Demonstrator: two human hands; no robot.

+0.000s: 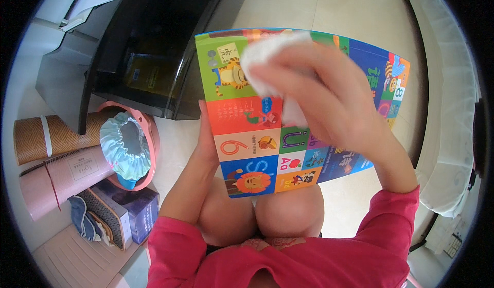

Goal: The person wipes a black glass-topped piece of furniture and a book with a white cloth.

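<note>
Above my bent knees is a large children's book point(247, 145) with a glossy cover of coloured squares, cartoon animals, letters and printed characters. My left hand point(208, 137) grips its left edge, the fingers mostly hidden behind it. Over the upper middle of the cover, my right hand point(328, 91) is blurred and holds a crumpled white cloth or tissue point(266, 62) against or just above the surface; I cannot tell which. The hand and cloth hide part of the cover. The book tilts, and its right end reaches out over the pale floor.
A glossy black cabinet point(185, 79) stands at the upper left. Left of me are a rolled woven mat point(69, 137), a rolled pink yoga mat point(65, 182), a pink basin point(154, 149) with a blue shower cap point(127, 160), and boxes point(141, 211). White fabric point(447, 95) hangs along the right.
</note>
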